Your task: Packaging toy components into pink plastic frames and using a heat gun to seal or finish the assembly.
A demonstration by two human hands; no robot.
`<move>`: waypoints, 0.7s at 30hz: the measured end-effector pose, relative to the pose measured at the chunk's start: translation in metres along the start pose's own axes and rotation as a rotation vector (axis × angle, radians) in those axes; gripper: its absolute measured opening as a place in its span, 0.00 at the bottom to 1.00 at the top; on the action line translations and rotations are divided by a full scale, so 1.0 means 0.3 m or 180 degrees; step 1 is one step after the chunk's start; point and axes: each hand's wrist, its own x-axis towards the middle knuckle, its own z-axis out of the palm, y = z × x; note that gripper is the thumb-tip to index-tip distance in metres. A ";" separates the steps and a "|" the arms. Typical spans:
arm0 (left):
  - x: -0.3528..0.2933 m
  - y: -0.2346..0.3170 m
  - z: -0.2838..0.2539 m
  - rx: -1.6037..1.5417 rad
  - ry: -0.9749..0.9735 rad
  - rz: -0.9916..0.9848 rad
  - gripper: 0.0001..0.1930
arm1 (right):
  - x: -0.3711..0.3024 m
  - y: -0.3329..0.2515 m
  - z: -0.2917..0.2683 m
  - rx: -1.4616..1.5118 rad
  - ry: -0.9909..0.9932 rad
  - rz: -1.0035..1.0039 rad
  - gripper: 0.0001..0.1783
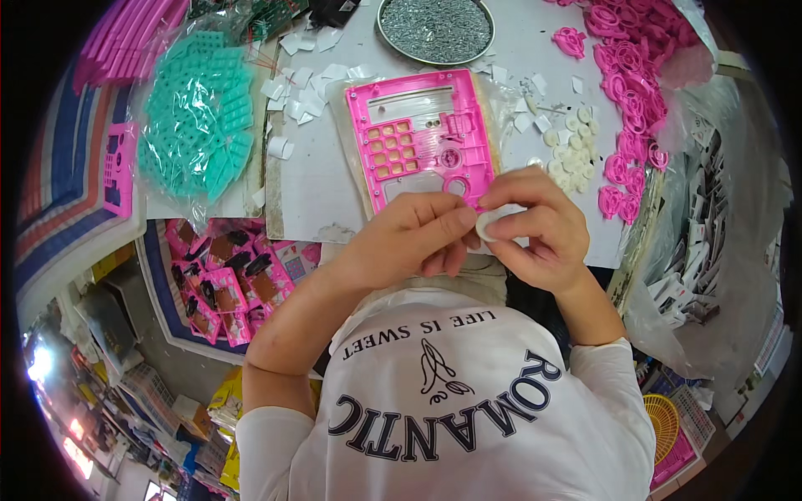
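Pinched a round white piece point(482, 227) between the thumb and bent forefinger of the right hand point(541, 232), fingertips drawn in nearly together, apart only by what fitted between them. Gripped it on its right side, leaving the left edge bare and turned toward the left hand point(418, 232). Held the left hand just beside it, thumb stretched toward the white edge and other fingers curled underneath; could not tell any firm hold there. Had the piece just on the near side of a pink plastic casing point(428, 145), below its lower right corner; could not make out any contact between casing and fingers. Had the casing lying on clear plastic wrapping point(505, 104), square key openings toward its left. Saw white discs point(571, 152) piled to the right, with pink ring-shaped parts point(625, 93) heaped beyond them. Saw also a round metal tray point(434, 63) of small silvery pieces point(436, 29) past the casing, white scraps point(307, 102) strewn leftward, and bagged teal keypads point(199, 117) farther left.
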 end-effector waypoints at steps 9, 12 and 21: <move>-0.035 -0.039 -0.030 -0.0015 -0.0164 0.0221 0.13 | 0.024 -0.027 -0.030 0.0608 -0.0798 0.0298 0.13; -0.042 -0.075 0.028 0.0456 0.0715 0.1023 0.09 | 0.004 -0.053 0.018 0.0372 -0.0046 0.1028 0.10; -0.065 -0.040 -0.002 0.1570 0.2022 0.1631 0.05 | 0.108 0.091 0.000 -0.1960 -0.0267 0.0043 0.08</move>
